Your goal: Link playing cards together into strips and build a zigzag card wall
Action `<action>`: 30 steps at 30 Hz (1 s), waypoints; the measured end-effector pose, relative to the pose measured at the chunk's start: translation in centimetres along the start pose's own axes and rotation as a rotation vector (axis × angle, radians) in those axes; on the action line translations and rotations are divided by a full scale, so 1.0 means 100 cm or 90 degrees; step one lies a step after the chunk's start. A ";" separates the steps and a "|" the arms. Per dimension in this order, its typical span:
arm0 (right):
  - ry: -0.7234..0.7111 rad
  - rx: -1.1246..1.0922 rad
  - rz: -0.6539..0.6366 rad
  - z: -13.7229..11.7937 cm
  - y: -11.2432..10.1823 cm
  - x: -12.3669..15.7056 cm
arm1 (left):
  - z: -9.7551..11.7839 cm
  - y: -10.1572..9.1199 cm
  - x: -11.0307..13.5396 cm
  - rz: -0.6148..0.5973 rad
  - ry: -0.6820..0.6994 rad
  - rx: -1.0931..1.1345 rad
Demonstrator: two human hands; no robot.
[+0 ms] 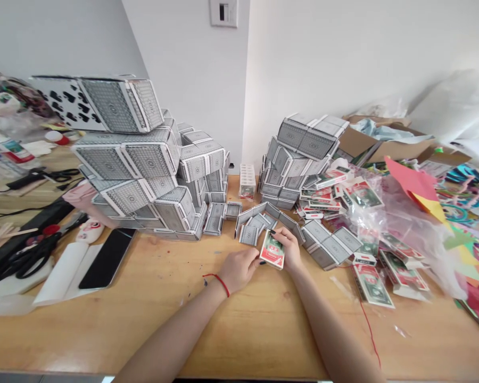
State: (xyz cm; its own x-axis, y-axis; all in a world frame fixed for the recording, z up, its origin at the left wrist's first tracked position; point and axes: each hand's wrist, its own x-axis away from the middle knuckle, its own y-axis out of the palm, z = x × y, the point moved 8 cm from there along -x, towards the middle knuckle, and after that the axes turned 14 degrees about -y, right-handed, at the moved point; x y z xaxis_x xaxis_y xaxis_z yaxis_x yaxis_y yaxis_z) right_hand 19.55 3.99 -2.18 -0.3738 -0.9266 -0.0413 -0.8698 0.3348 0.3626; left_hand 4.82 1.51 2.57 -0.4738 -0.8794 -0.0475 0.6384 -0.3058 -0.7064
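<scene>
Between my hands, low over the table, is a red and green playing card box (272,251). My right hand (289,246) grips its right side and top edge, fingers closed around it. At its lower left, my left hand (241,267) pinches the edge; a red string is tied round that wrist. Just behind the box lie loose folded playing cards (249,233) with grey patterned backs, partly ringed by a low wall of joined cards (277,213). To the right of my right hand sit joined card blocks (329,247).
Tall stacks of card blocks rise on the left (143,159) and the right (299,154). Several card boxes (371,284) and plastic wrap lie at right. A phone (108,259) and scissors (38,255) lie at left. A wrapped carton (247,181) stands by the wall.
</scene>
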 end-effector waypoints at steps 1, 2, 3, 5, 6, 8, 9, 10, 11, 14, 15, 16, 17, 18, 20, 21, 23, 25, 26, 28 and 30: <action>0.006 -0.002 -0.003 0.000 0.000 0.000 | 0.003 0.000 0.001 0.009 0.031 -0.039; 0.011 -0.004 -0.006 0.001 0.001 -0.001 | 0.006 -0.001 0.003 0.020 0.059 -0.071; 0.016 -0.007 -0.009 0.001 0.001 -0.001 | 0.008 -0.001 0.004 0.029 0.085 -0.094; 0.029 -0.011 -0.022 0.001 0.003 -0.001 | 0.013 -0.001 0.005 0.043 0.129 -0.122; 0.038 -0.012 -0.030 0.001 0.004 -0.001 | 0.015 0.000 0.006 0.047 0.147 -0.133; 0.054 -0.013 -0.040 0.001 0.005 -0.001 | 0.019 0.001 0.008 0.052 0.174 -0.158; 0.057 -0.013 -0.037 0.001 0.004 -0.001 | 0.021 0.002 0.009 0.053 0.184 -0.171; 0.057 -0.013 -0.031 0.001 0.004 -0.001 | 0.023 0.003 0.010 0.055 0.193 -0.184; 0.054 -0.012 -0.023 0.000 0.003 -0.001 | 0.024 0.003 0.011 0.057 0.199 -0.193; 0.042 -0.011 -0.002 -0.001 0.001 0.000 | 0.025 0.002 0.012 0.064 0.208 -0.201; 0.041 -0.011 0.001 -0.001 0.001 0.001 | 0.025 0.002 0.012 0.067 0.211 -0.201; 0.041 -0.013 0.002 -0.001 0.001 0.002 | 0.025 0.001 0.012 0.072 0.218 -0.202; 0.041 -0.015 0.005 -0.001 0.001 0.002 | 0.025 0.000 0.012 0.080 0.226 -0.206; 0.039 -0.017 0.007 0.000 0.000 0.003 | 0.026 -0.002 0.013 0.092 0.235 -0.213; 0.025 -0.024 0.027 -0.001 -0.002 0.002 | 0.030 -0.004 0.015 0.121 0.254 -0.225; 0.013 -0.030 0.044 -0.002 -0.004 0.001 | 0.033 -0.003 0.018 0.131 0.269 -0.228; -0.016 -0.041 0.083 -0.004 -0.008 -0.002 | 0.045 0.004 0.029 0.137 0.319 -0.220; -0.038 -0.050 0.112 -0.005 -0.010 -0.005 | 0.062 0.014 0.046 0.137 0.415 -0.192; -0.043 -0.053 0.116 -0.004 -0.010 -0.006 | 0.070 0.018 0.054 0.145 0.455 -0.176; -0.045 -0.051 0.103 -0.002 -0.008 -0.006 | 0.077 0.021 0.061 0.169 0.482 -0.136; -0.050 -0.034 0.085 0.001 -0.005 -0.006 | 0.076 0.020 0.057 0.175 0.453 -0.117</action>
State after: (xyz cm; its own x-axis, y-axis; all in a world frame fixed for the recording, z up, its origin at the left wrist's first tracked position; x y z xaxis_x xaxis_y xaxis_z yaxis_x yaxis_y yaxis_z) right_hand 20.21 4.39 -2.40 -0.5103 -0.8578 -0.0614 -0.7932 0.4419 0.4190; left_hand 8.00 -6.85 6.24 -0.6279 -0.4499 -0.6351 0.7081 0.0084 -0.7060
